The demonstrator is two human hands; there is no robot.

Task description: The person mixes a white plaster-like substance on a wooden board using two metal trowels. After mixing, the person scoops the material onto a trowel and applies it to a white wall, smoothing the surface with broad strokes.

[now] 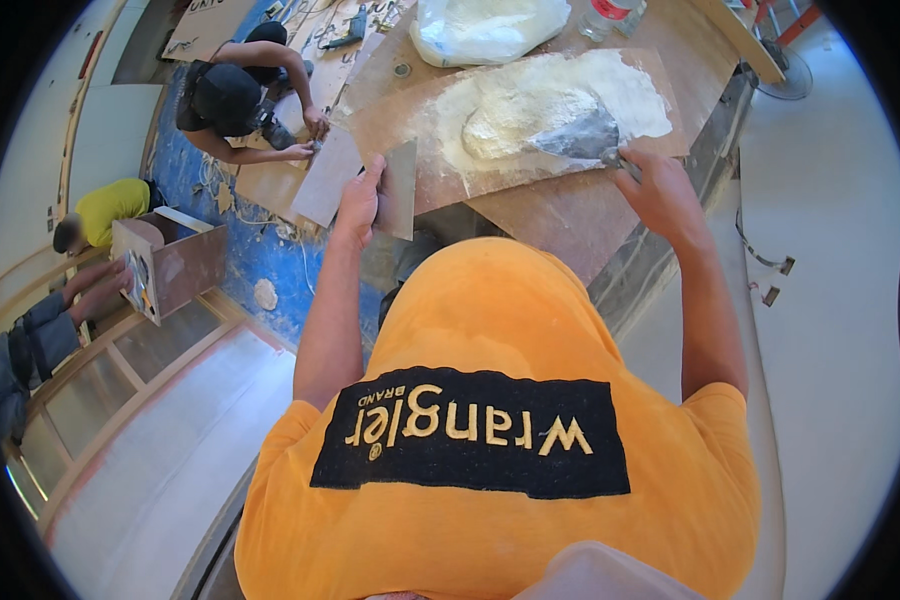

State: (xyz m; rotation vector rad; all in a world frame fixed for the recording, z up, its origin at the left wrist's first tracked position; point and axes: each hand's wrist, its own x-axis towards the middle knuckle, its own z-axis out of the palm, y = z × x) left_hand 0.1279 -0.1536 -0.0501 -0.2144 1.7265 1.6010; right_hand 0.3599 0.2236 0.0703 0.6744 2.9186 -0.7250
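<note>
The right hand [660, 195] grips the handle of a grey metal trowel [580, 138], its pointed blade pressed into a lumpy mound of white plaster [515, 115] on a flat brown board [410, 120]. The left hand [358, 200] clasps a thin rectangular steel float [398, 190] at the board's near edge, above the wooden surface [560, 215].

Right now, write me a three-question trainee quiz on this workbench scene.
1. True or false: the right hand holds a trowel in the white paste.
2. What does the left hand grip?
A. a hammer
B. a flat metal scraper
C. a bottle
3. Fill in: the paste lies on a brown ____.

Key: 1 true; 2 B, the flat metal scraper; 3 board.
</note>
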